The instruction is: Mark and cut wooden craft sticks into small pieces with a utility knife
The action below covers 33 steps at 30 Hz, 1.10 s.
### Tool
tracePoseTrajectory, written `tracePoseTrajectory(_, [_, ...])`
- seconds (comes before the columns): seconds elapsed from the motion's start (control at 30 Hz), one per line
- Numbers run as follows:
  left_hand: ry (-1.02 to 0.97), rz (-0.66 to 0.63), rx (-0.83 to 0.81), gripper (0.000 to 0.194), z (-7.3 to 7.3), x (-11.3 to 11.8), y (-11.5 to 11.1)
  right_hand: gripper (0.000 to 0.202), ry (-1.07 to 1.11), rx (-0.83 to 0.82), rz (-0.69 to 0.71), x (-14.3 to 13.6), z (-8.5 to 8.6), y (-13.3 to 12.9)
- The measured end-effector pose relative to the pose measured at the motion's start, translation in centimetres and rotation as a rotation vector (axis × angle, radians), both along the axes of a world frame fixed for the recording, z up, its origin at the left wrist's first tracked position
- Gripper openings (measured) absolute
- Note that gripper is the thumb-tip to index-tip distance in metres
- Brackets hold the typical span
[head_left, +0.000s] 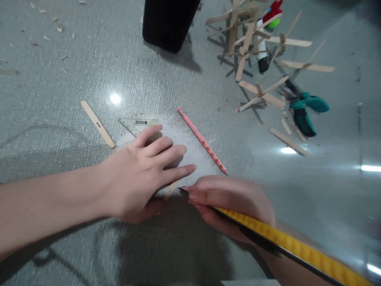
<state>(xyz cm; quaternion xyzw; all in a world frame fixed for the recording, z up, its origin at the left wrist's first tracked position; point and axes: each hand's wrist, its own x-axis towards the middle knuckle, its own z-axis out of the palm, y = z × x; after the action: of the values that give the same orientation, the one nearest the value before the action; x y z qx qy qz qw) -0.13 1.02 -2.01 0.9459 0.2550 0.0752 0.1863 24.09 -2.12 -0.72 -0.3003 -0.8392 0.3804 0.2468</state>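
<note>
My left hand lies over a clear set square and a pale patch of the surface, its fingers spread. Beside its thumb and little-finger side, a short piece of a wooden stick shows, the rest of it hidden under the hand. My right hand is closed around a yellow-handled knife, whose dark tip points at the stick piece. A pink pencil rests above the right hand. Left of the set square is a wooden stick with a small slot in its middle.
A black container stands at the top. Several crossed stick pieces, a white marker and a red and green object lie at the upper right. Teal-handled pliers are near loose sticks. Wood shavings are scattered upper left.
</note>
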Motion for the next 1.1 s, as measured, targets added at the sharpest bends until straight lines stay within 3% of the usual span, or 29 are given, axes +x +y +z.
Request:
tracePoseTrajectory(0.2, [-0.053, -0.018, 0.038, 0.079, -0.4, 0.1, -0.1, 0.037, -0.056, 0.019, 0.028, -0.7, 0.2, -0.4])
tracePoseTrajectory(0.43, [-0.024, -0.044, -0.017, 0.071, -0.9, 0.2, -0.2, 0.018, -0.042, -0.001, 0.011, -0.6, -0.5, -1.1])
tracePoseTrajectory(0.87, [-0.05, -0.107, -0.044, 0.07, -1.4, 0.2, 0.1, 0.017, -0.095, 0.042, -0.003, -1.0, -0.4, -1.0])
tracePoseTrajectory(0.97, [-0.058, -0.101, -0.054, 0.069, -1.2, 0.2, 0.2, 0.017, -0.129, -0.063, -0.001, -1.1, -0.5, -1.4])
tracePoseTrajectory(1.1, [-0.039, -0.096, -0.076, 0.069, -0.9, 0.2, 0.2, 0.038, -0.185, -0.257, -0.05, -0.9, -1.1, -2.4])
